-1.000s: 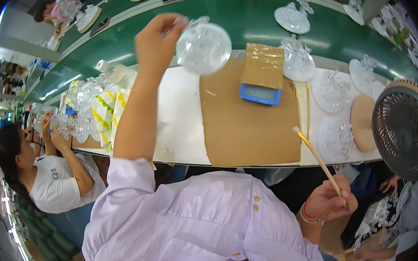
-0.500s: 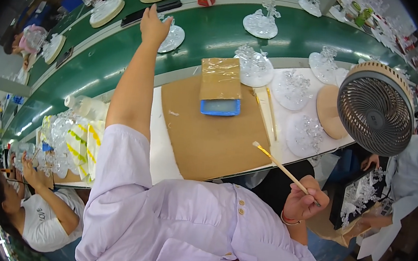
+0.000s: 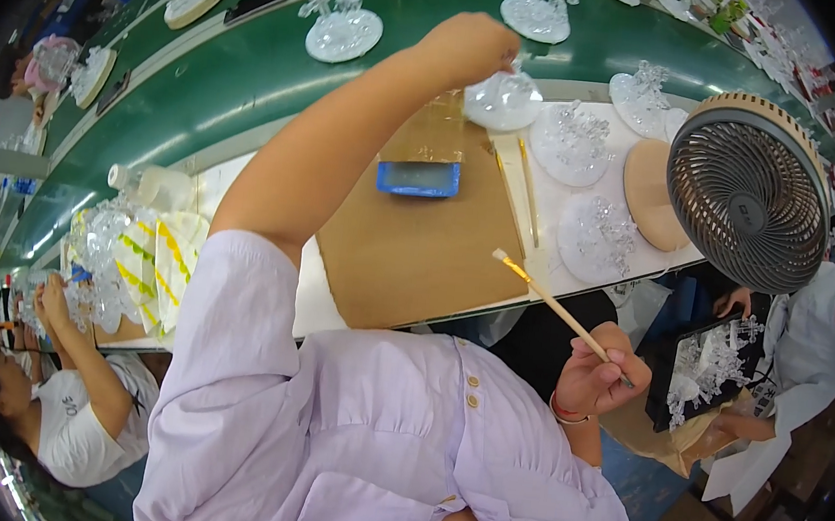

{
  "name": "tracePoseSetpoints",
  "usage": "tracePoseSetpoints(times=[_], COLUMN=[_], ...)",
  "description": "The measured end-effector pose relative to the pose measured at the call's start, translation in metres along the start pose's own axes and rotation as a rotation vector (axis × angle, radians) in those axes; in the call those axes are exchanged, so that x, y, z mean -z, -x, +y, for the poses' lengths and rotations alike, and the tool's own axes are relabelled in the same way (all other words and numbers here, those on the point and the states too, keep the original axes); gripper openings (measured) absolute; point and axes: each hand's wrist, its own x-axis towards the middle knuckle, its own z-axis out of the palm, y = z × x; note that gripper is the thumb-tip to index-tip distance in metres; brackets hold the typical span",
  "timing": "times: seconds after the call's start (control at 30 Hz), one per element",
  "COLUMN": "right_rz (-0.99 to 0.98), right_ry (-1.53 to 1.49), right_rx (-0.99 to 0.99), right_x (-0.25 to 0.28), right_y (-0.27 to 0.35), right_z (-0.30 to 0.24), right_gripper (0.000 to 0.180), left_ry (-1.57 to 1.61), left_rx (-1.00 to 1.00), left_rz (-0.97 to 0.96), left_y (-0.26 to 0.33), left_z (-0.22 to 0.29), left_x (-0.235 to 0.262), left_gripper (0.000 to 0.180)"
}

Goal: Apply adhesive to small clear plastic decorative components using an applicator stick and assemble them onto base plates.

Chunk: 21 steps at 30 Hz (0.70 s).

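My right hand (image 3: 602, 368) pinches a wooden-handled paintbrush (image 3: 558, 310), its pale tip slanting up to the left over the workboard. At the back of the bench my left hand (image 3: 473, 47) is curled at the top of a clear ornament on a round white base (image 3: 503, 100); the hand covers most of the ornament, and the fingertips are partly hidden. Below that forearm sits a blue tray (image 3: 418, 178), partly covered by a tape-wrapped cardboard piece (image 3: 428, 131). Both rest on a brown cardboard sheet (image 3: 407, 270).
More clear ornaments on white bases (image 3: 595, 239) line the bench's right side, beside a grey fan (image 3: 747, 207) and a second brush (image 3: 529, 193). A green conveyor (image 3: 201, 104) carries another ornament (image 3: 344, 34). Co-workers sit left (image 3: 86, 415) and right (image 3: 801, 348).
My left hand has swung right from beside the ornament on the conveyor to the one at the bench's back. My right hand keeps hold of the paintbrush. The view has shifted slightly.
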Motion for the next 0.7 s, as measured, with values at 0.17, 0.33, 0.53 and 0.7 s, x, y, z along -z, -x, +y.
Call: tracePoseSetpoints(times=[0.17,0.33,0.53,0.7], right_rz=[-0.017,-0.026,-0.016,-0.052], right_ry=[-0.004,0.009,0.084,0.101], right_rx=[-0.014,-0.011,-0.058,-0.083], right_x=[-0.002,-0.01,-0.013,-0.029], right_y=[0.001,-0.002,-0.003,-0.026], right_z=[0.0,-0.002,0.012,0.03], right_gripper=[0.022,0.022,0.021,0.018], left_ry=[0.169,0.132,0.216,0.071], left_rx=[-0.07,-0.061,0.176,0.044], left_rz=[0.236,0.434,0.578,0.415], left_y=[-0.01,0.017,0.123,0.21], left_z=[-0.006,0.013,0.035,0.019], left_x=[0.035,0.089,0.16,0.157], left_gripper=[0.019,0.022,0.022,0.009])
